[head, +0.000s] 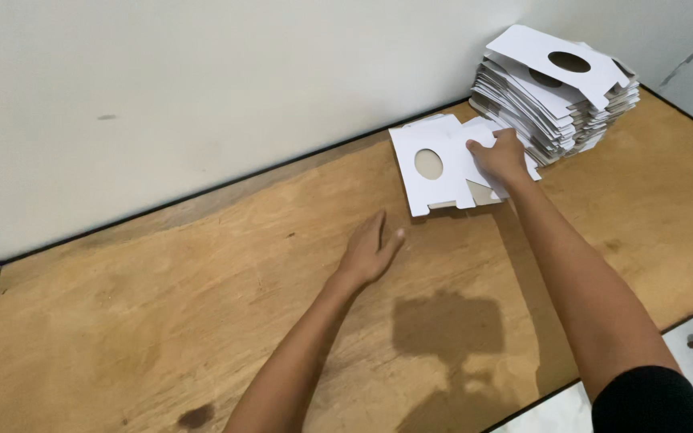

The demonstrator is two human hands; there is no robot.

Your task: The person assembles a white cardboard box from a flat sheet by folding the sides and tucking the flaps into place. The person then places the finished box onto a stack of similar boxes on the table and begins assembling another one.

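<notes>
A flat white die-cut cardboard blank (435, 168) with an oval hole lies on the wooden table (202, 305), just left of a tall stack of the same blanks (555, 88) at the far right corner. My right hand (499, 159) rests on the blank's right side, fingers pressed onto it, between the blank and the stack. My left hand (370, 252) lies flat on the bare wood, fingers together and extended, a short way below and left of the blank, holding nothing.
A white wall (202, 96) runs along the table's far edge. The table's near right edge (627, 345) drops to a pale floor. The top blank on the stack sits tilted.
</notes>
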